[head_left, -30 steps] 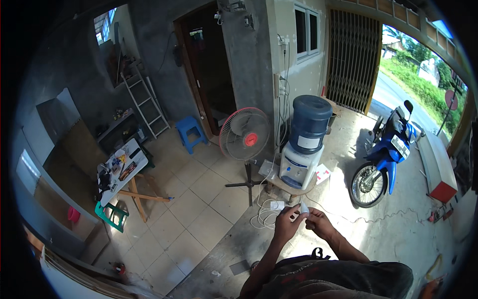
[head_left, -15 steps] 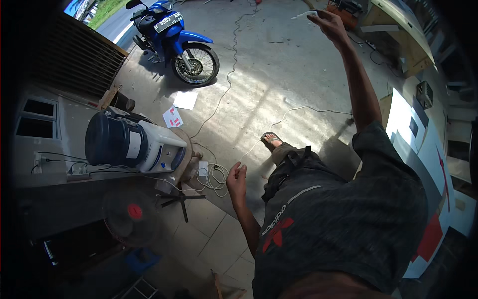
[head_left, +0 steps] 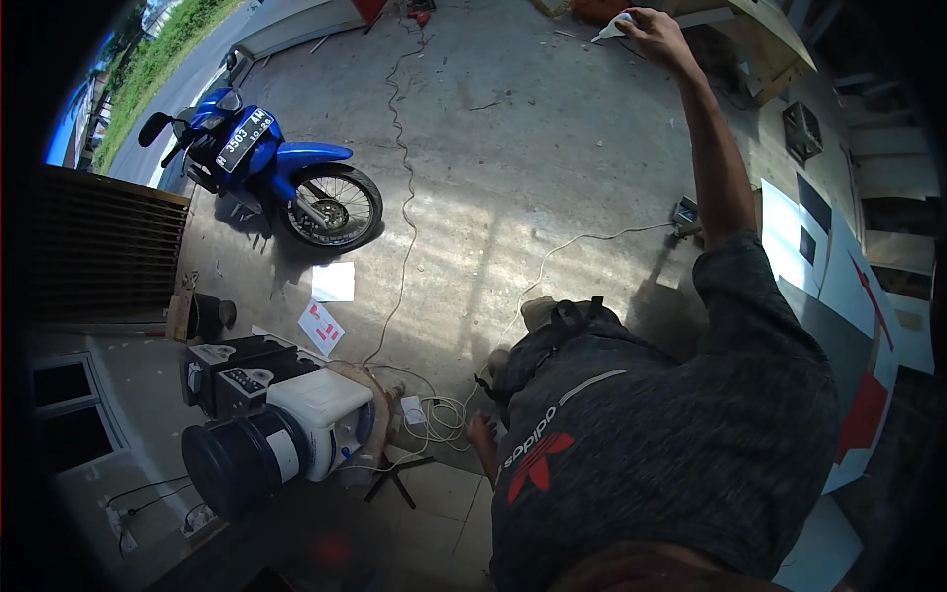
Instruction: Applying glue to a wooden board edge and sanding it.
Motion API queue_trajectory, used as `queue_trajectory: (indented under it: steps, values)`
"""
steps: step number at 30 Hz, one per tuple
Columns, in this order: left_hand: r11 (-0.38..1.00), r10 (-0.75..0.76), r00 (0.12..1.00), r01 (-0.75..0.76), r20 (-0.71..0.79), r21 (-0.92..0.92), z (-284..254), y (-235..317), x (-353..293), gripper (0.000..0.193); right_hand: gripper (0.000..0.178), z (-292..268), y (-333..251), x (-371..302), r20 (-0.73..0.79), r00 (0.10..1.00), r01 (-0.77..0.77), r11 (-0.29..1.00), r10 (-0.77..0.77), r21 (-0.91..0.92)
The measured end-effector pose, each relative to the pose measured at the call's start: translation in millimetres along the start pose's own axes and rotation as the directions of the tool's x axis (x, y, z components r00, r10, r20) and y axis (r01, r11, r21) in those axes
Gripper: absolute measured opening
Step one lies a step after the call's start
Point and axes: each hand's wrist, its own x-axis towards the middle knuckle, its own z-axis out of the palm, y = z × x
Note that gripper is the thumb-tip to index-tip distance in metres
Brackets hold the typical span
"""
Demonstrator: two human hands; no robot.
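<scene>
My right hand [head_left: 655, 37] is raised at the end of an outstretched arm at the upper right. Its fingers close on a small white bottle [head_left: 614, 28] with a tapered nozzle, which points down and to the left. Low beside my body hangs my left hand [head_left: 481, 432], seen only in part, with loosely bent fingers and nothing visible in them. Behind it in the picture lies a coil of pale cable [head_left: 444, 419] on the floor, and I see no contact between them.
A blue motorbike [head_left: 266, 163] stands at upper left. Two paper sheets [head_left: 333, 282] lie near its front wheel. A water dispenser with a dark jug [head_left: 232, 464] stands lower left. Cables [head_left: 402, 148] cross the concrete floor. Large boards [head_left: 838, 266] and a wooden table [head_left: 764, 44] line the right.
My view has shifted, showing more of the road and floor beyond. My left hand has dropped closer to my body. My right hand still holds the white bottle, its nozzle now tilted further down.
</scene>
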Motion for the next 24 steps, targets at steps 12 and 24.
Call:
queue_trajectory:
  steps: [12,24]
  values:
    - [0.982,-0.175,0.984,0.172,0.041,0.077,-17.2,152.0,125.2,0.041,0.043,62.6,60.3,55.0,-0.04,0.847,-0.501,0.821,0.531,0.275]
    - [0.988,-0.03,1.0,0.029,-0.004,-0.153,-57.2,414.4,387.8,0.036,0.037,268.4,72.2,-14.8,0.355,0.607,-0.438,-0.074,0.711,0.896]
